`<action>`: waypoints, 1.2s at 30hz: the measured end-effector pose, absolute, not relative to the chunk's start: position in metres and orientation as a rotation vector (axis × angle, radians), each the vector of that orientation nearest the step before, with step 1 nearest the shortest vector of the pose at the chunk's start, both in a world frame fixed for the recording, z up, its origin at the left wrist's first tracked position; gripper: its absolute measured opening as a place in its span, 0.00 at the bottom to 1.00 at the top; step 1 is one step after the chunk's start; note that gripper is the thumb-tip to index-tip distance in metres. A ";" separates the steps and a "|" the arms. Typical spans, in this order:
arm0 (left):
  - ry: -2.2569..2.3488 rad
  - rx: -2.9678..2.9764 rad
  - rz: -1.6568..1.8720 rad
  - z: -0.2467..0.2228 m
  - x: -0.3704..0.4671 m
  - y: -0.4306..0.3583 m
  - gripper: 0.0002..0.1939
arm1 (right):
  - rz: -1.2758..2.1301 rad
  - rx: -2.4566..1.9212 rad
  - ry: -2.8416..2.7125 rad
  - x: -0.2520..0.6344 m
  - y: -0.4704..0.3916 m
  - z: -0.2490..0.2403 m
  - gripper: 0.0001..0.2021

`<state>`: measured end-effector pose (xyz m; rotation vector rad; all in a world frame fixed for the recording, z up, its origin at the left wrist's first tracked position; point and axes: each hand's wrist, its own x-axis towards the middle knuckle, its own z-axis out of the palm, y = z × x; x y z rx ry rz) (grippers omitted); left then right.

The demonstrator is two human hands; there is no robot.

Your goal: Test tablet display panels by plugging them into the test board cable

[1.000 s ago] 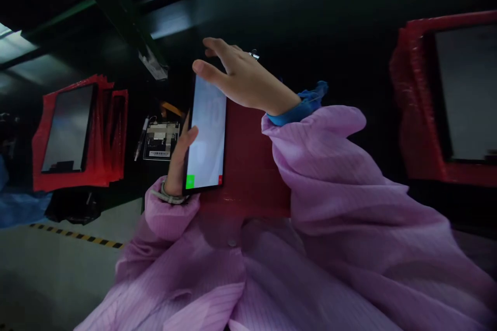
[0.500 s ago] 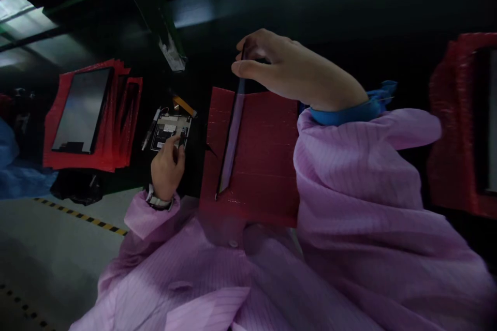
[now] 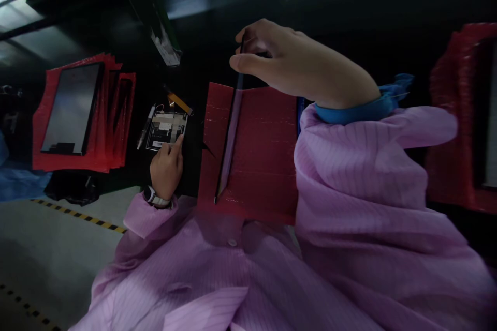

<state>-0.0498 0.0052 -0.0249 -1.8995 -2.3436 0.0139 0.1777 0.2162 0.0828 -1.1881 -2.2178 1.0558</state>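
My right hand (image 3: 267, 57) pinches the upper end of a thin display panel (image 3: 230, 145), seen almost edge-on. The panel tilts up over a red bubble-wrap sheet (image 3: 267, 155), and its lower corner is near the sheet's front edge. A blue wrist strap (image 3: 353, 108) circles my right wrist. To the left, my left hand (image 3: 166, 165) rests at the near right edge of a small circuit-board assembly (image 3: 165, 126), index finger stretched out and the others partly bent. I see nothing held in it. An orange flex cable (image 3: 179, 103) lies just behind the board.
A white pen-like tool (image 3: 146, 126) lies left of the board. Farther left, another display panel (image 3: 73, 108) lies on stacked red bubble-wrap sheets (image 3: 39, 139). More red wrap (image 3: 446, 129) with a panel is at the right edge. A green post (image 3: 143, 5) rises behind the bench.
My left index finger has straightened and moved to the board's right edge, uncovering more of the board. My right hand still holds the panel at nearly the same tilt. The view has shifted slightly.
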 end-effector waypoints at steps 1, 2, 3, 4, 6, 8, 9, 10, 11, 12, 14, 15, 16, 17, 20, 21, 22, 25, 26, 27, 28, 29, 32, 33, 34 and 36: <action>-2.330 -1.904 0.018 -0.025 -0.050 0.005 0.24 | 1.051 -1.214 -2.229 0.177 0.215 0.085 0.16; -2.315 -1.909 0.021 -0.026 -0.051 0.005 0.24 | 1.045 -1.233 -2.243 0.176 0.215 0.087 0.16; -2.299 -1.914 0.018 -0.027 -0.052 0.005 0.24 | 1.039 -1.250 -2.253 0.175 0.215 0.087 0.15; -2.283 -1.920 0.009 -0.029 -0.052 0.005 0.24 | 1.036 -1.258 -2.254 0.175 0.216 0.087 0.15; -2.251 -1.925 -0.050 -0.031 -0.054 0.004 0.23 | 1.048 -1.241 -2.225 0.176 0.216 0.084 0.16; -2.222 -1.930 -0.203 -0.033 -0.056 0.002 0.23 | 1.081 -1.229 -2.145 0.180 0.215 0.081 0.20; -2.199 -1.956 -0.311 -0.033 -0.057 0.000 0.24 | 1.115 -1.234 -2.091 0.183 0.213 0.080 0.23; -2.154 -2.016 -0.419 -0.032 -0.057 -0.001 0.25 | 1.144 -1.258 -2.035 0.186 0.210 0.080 0.23; -2.082 -2.119 -0.508 -0.031 -0.058 -0.002 0.26 | 1.163 -1.300 -1.984 0.190 0.207 0.080 0.22; -1.985 -2.252 -0.558 -0.029 -0.058 -0.003 0.27 | 1.166 -1.348 -1.940 0.195 0.203 0.082 0.21; -1.779 -2.507 -0.531 -0.025 -0.058 -0.003 0.27 | 1.107 -1.453 -1.878 0.205 0.194 0.085 0.17; -1.702 -2.591 -0.487 -0.024 -0.058 -0.002 0.27 | 1.066 -1.508 -1.858 0.210 0.191 0.086 0.16; -1.656 -2.638 -0.452 -0.023 -0.058 0.000 0.26 | 1.052 -1.561 -1.833 0.216 0.188 0.087 0.15; -1.632 -2.656 -0.433 -0.022 -0.058 0.001 0.26 | 1.070 -1.605 -1.792 0.221 0.186 0.086 0.14; -1.634 -2.610 -0.462 -0.024 -0.058 0.006 0.24 | 1.236 -1.578 -1.591 0.237 0.185 0.076 0.14; -1.651 -2.577 -0.476 -0.025 -0.058 0.007 0.23 | 1.289 -1.519 -1.510 0.240 0.185 0.071 0.14; -1.670 -2.549 -0.485 -0.026 -0.058 0.007 0.23 | 1.326 -1.452 -1.436 0.243 0.186 0.065 0.15; -1.697 -2.515 -0.493 -0.028 -0.059 0.008 0.22 | 1.425 -1.267 -1.269 0.241 0.190 0.046 0.15; -1.700 -2.515 -0.494 -0.028 -0.059 0.009 0.22 | 1.464 -1.214 -1.235 0.238 0.191 0.039 0.15; -1.707 -2.513 -0.499 -0.028 -0.060 0.009 0.21 | 1.503 -1.171 -1.210 0.234 0.193 0.031 0.14; -1.716 -2.509 -0.504 -0.029 -0.060 0.010 0.21 | 1.547 -1.135 -1.196 0.229 0.194 0.024 0.14; -1.726 -2.505 -0.512 -0.028 -0.060 0.010 0.20 | 1.584 -1.110 -1.194 0.224 0.195 0.016 0.14; -1.723 -2.518 -0.542 -0.027 -0.061 0.011 0.18 | 1.601 -1.093 -1.230 0.212 0.198 -0.007 0.12; -1.707 -2.531 -0.555 -0.027 -0.062 0.012 0.17 | 1.587 -1.082 -1.250 0.210 0.198 -0.013 0.11; -1.690 -2.547 -0.565 -0.027 -0.062 0.012 0.16 | 1.566 -1.069 -1.271 0.208 0.199 -0.018 0.10; -1.671 -2.582 -0.572 -0.027 -0.064 0.013 0.16 | 1.494 -1.044 -1.339 0.208 0.199 -0.024 0.08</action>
